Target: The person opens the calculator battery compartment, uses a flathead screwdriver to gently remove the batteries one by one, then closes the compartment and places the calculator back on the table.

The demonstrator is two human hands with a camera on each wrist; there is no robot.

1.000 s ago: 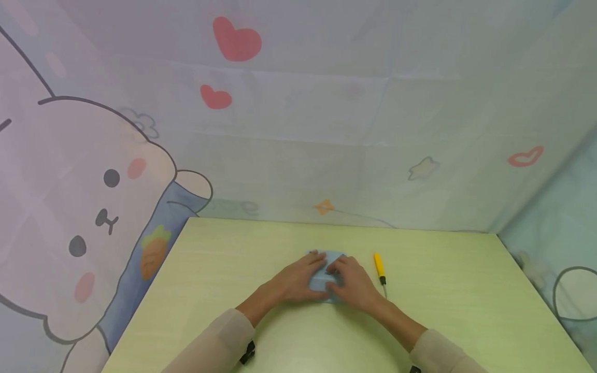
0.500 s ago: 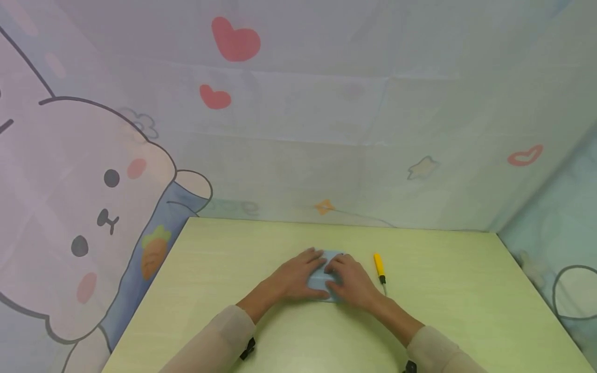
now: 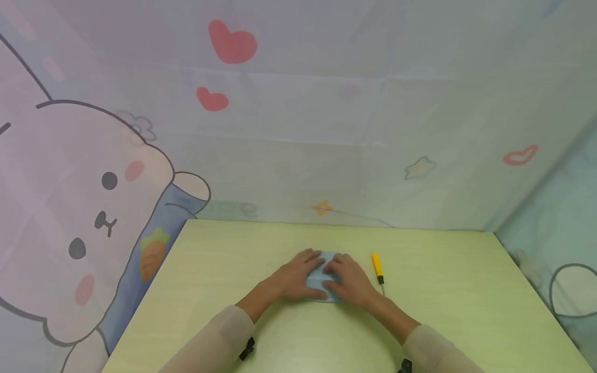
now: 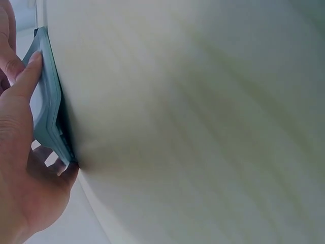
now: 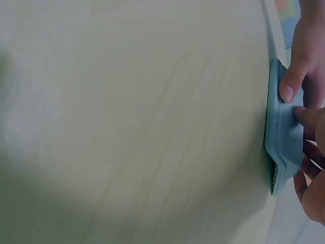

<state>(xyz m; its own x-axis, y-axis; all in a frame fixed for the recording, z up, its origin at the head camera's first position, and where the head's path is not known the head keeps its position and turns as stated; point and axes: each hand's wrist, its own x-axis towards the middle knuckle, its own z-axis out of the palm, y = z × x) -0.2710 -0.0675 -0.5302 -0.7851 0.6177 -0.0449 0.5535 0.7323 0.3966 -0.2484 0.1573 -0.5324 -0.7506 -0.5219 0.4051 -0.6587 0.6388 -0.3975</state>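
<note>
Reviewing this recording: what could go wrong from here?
1. The slim, yellow-handled tool with a black collar lies close beside the right hand, its tip out of sight in the head view; a sideways move might knock it.
2. The light blue, flat, plastic-looking object has the right hand at one end and the left hand at the other; uneven pressure could make it slip.

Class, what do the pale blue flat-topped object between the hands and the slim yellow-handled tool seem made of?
Pale blue flat-topped object: probably matte plastic; smooth faces, crisp edges.
Slim yellow-handled tool: handle likely plastic, evenly yellow; thin grey shaft perhaps metal; both finishes too small to judge.
</note>
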